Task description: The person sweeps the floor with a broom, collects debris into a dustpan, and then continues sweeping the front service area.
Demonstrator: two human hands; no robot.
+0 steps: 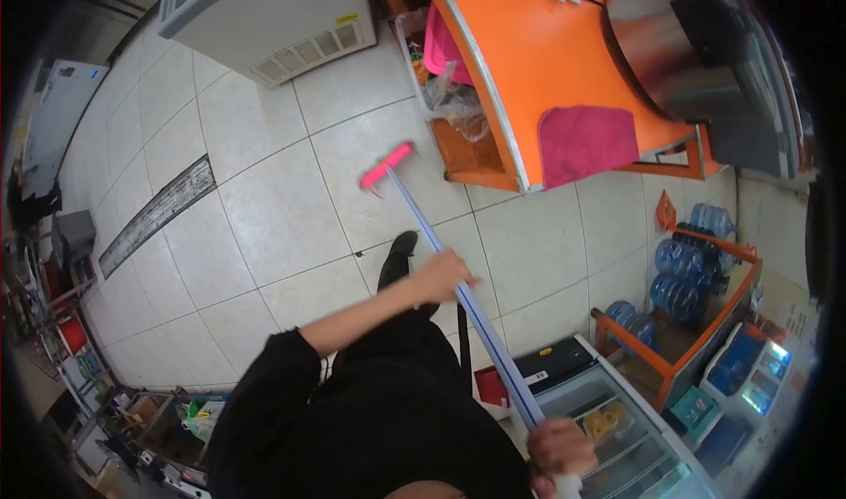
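A broom with a pink head (pixel 387 166) and a long blue-and-white striped handle (pixel 487 332) slants across the view. Its head rests at the tiled floor, short of the orange counter. Midway along the handle, my left hand (pixel 443 279) is closed around it, the arm stretched forward from a black sleeve. Lower right, close to my body, my right hand (pixel 561 453) grips the upper end of the same handle. Just left of the handle, a black shoe (pixel 404 243) of mine shows on the tiles.
An orange counter (pixel 507 45) with a pink cloth (pixel 589 143) and a large metal pot (pixel 674 50) stands ahead right. A white freezer (pixel 282 23) is at the back. Several water jugs (pixel 679 266) and a glass-topped case (pixel 617 437) are right; a drain grate (pixel 159 213) lies left.
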